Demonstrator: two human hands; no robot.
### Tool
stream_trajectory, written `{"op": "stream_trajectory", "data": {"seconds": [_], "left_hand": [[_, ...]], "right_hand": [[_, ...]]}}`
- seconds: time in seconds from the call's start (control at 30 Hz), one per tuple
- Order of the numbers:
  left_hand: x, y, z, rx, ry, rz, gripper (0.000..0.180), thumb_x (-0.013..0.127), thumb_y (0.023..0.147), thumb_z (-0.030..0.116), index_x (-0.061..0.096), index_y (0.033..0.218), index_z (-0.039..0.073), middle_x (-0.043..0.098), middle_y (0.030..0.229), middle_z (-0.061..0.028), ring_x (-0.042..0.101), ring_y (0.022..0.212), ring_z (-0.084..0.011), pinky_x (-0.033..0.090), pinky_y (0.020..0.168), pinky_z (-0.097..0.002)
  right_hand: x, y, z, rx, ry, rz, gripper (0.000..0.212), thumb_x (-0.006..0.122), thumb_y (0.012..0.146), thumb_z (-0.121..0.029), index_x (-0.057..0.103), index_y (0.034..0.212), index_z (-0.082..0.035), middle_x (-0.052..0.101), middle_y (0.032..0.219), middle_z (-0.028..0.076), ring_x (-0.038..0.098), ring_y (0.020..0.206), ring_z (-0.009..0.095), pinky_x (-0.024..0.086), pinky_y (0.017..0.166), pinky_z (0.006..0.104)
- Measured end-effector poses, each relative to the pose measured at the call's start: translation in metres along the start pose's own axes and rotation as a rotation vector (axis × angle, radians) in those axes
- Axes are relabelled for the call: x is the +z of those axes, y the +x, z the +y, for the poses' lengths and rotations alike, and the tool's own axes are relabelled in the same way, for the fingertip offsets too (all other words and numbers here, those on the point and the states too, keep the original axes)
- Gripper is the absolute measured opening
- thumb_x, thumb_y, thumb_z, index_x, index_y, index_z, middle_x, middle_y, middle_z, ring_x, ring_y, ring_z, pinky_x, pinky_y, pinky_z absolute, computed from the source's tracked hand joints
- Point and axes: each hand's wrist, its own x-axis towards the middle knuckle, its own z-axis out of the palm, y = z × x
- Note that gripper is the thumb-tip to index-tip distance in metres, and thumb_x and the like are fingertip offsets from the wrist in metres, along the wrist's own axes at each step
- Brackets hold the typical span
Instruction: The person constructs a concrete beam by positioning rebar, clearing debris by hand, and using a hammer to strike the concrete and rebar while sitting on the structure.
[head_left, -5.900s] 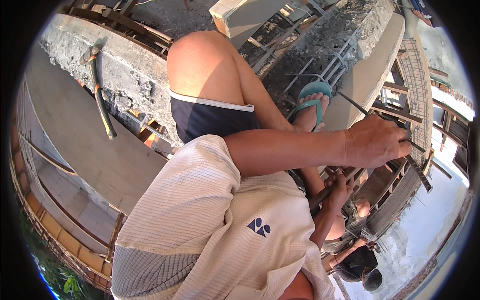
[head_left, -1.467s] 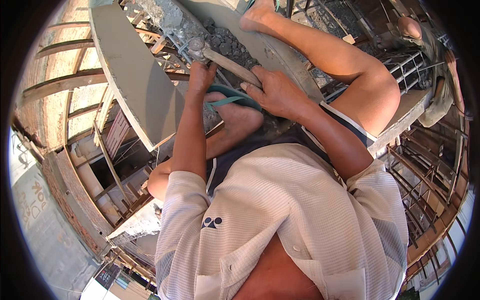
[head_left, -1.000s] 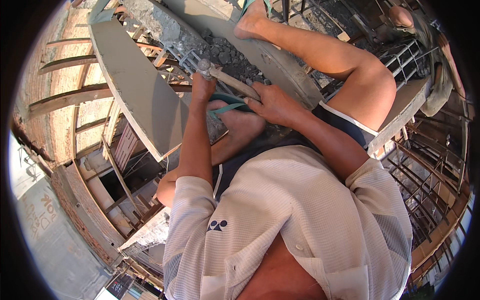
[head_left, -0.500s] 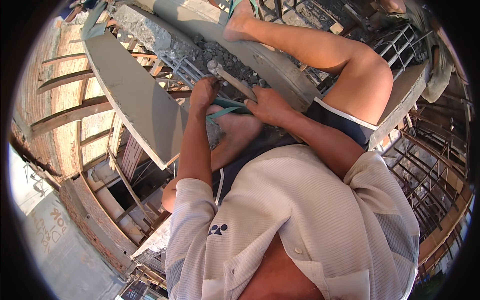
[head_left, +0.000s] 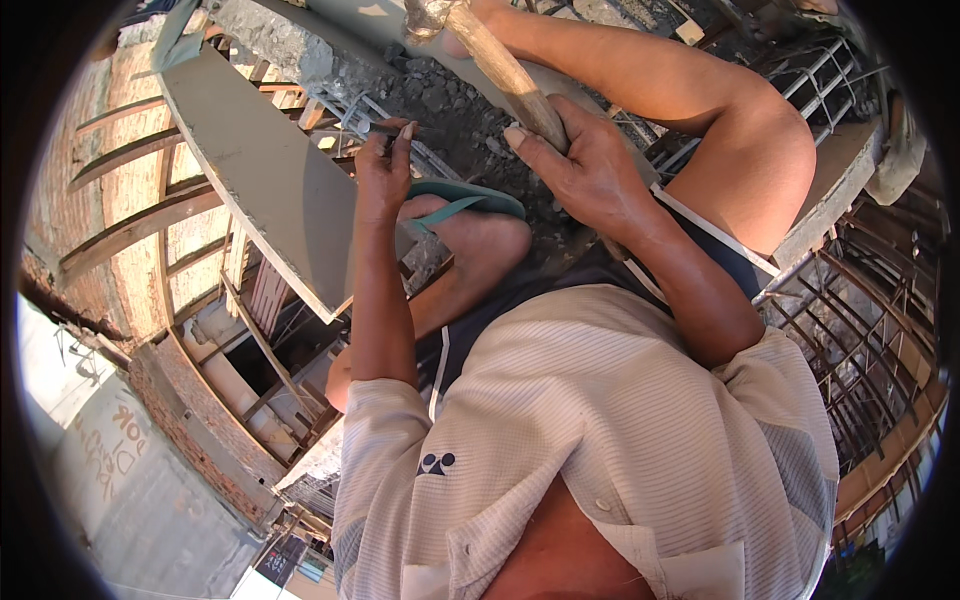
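R hand (head_left: 592, 168): fingers wrapped rnd wood-handled hammer (head_left: 505, 76). L hand (head_left: 384, 182): fingers curled, grip unclear. Rebar (head_left: 356, 118) partly bared; rubble (head_left: 440, 92) left alongside.

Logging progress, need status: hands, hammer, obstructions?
Right hand gripping hammer. Left hand near steel bars, grip unclear. Sandalled foot close by, possibly in the way.

Hammer (head_left: 500, 75) is way up now, its head well apart from the left hand (head_left: 383, 178), when half a second ago it was right beside it. Right hand (head_left: 590, 165) rose with it, and the left's fingers look less curled.
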Motion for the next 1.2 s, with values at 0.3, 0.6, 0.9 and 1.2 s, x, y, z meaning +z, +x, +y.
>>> {"op": "stream_trajectory", "data": {"seconds": [0.3, 0.6, 0.9, 1.2], "left_hand": [[0.005, -0.031, -0.008, 0.064, -0.065, 0.092, 0.013, 0.066, 0.097, 0.001, 0.069, 0.11, 0.0, 0.074, 0.112, -0.0112, 0.068, 0.098, -0.0137, 0.054, 0.084, -0.0284], [-0.002, -0.025, 0.011, 0.063, -0.15, 0.138, 0.009, 0.064, 0.098, 0.0, 0.07, 0.103, -0.005, 0.074, 0.099, -0.0096, 0.068, 0.09, -0.013, 0.054, 0.076, -0.0272], [-0.012, -0.025, 0.012, 0.069, -0.076, 0.012, 0.013, 0.066, 0.097, 0.003, 0.068, 0.107, -0.006, 0.075, 0.098, -0.0101, 0.069, 0.09, -0.0154, 0.054, 0.077, -0.0297], [0.025, 0.022, 0.044, 0.117, 0.138, -0.342, 0.021, 0.071, 0.091, 0.005, 0.071, 0.112, 0.003, 0.074, 0.097, -0.0177, 0.071, 0.089, -0.0278, 0.054, 0.082, -0.0391]], "right_hand": [[-0.014, -0.015, -0.05, -0.223, -0.07, -0.105, 0.038, 0.071, 0.095, -0.033, 0.062, 0.099, 0.003, 0.058, 0.062, 0.016, 0.059, 0.056, 0.026, 0.047, 0.056, 0.0397], [-0.01, -0.007, -0.073, -0.244, -0.09, -0.209, 0.04, 0.07, 0.096, -0.036, 0.062, 0.099, 0.002, 0.06, 0.068, 0.018, 0.06, 0.061, 0.026, 0.048, 0.059, 0.0385], [-0.001, -0.02, -0.061, -0.307, -0.139, -0.148, 0.042, 0.069, 0.097, -0.037, 0.062, 0.102, 0.005, 0.062, 0.07, 0.022, 0.063, 0.062, 0.035, 0.049, 0.059, 0.0421], [-0.02, -0.044, -0.017, 0.041, -0.456, -0.317, 0.046, 0.062, 0.101, -0.039, 0.063, 0.103, 0.007, 0.062, 0.076, 0.024, 0.062, 0.07, 0.039, 0.05, 0.069, 0.0453]]}}
